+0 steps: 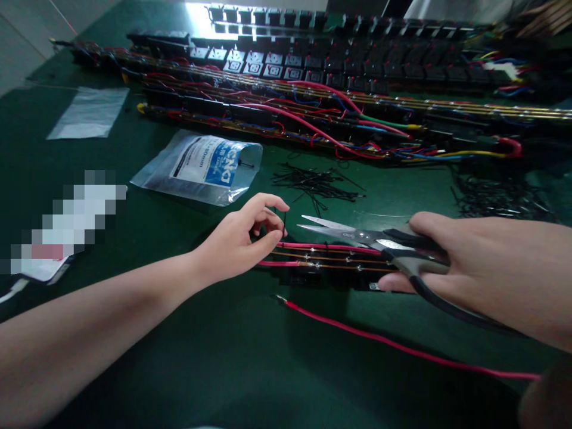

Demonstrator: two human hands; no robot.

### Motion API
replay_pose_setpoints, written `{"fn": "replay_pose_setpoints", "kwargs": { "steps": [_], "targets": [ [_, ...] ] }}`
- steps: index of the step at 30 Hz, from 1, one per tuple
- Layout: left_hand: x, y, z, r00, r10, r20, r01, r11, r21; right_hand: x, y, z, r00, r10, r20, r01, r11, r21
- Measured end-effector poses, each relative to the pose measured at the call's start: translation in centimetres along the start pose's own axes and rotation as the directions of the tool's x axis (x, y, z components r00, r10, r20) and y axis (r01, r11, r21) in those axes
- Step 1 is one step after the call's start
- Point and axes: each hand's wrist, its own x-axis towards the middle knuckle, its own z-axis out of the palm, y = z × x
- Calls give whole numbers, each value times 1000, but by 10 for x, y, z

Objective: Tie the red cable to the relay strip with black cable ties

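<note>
My left hand [236, 238] is closed, thumb and fingers gathered at a thin black cable tie [285, 223] that stands up over a wired strip [333, 275]. Along this strip run copper-coloured bars with solder joints and a red wire [330, 245]. In my right hand [487, 262] is a pair of scissors [375, 239] with black and grey handles. The blades are slightly parted and point left, their tips a short way right of the cable tie. Below the strip lies a loose red cable [384, 340] with a bare or metal end.
Black cable ties [317, 182] lie in a pile behind my hands, with more ties [500, 193] at right. A labelled plastic bag [201, 167], a clear bag [89, 113] and a pixelated device [67, 226] are at left. Long socket strips [277, 68] line the back; another person's hand [547, 18] is there.
</note>
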Motion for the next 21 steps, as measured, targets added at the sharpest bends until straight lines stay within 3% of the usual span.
{"fn": "replay_pose_setpoints", "kwargs": {
  "steps": [4, 8, 16, 21],
  "targets": [
    [1, -1, -3, 996, 88, -12, -89, 996, -26, 2, -9, -4, 991, 15, 135, -13, 1000, -14],
    [1, 2, -6, 987, 157, -47, -155, 987, 43, 3, -17, -6, 984, -49, 169, 45, 999, 30],
    [0, 5, -7, 946, 313, -82, -305, 947, 99, 6, -28, 2, 982, -186, 39, 182, 980, 82],
    [0, 7, -7, 939, 332, -93, -319, 939, 129, 8, -34, 5, 970, -232, -75, 238, 968, 81]
  ]
}}
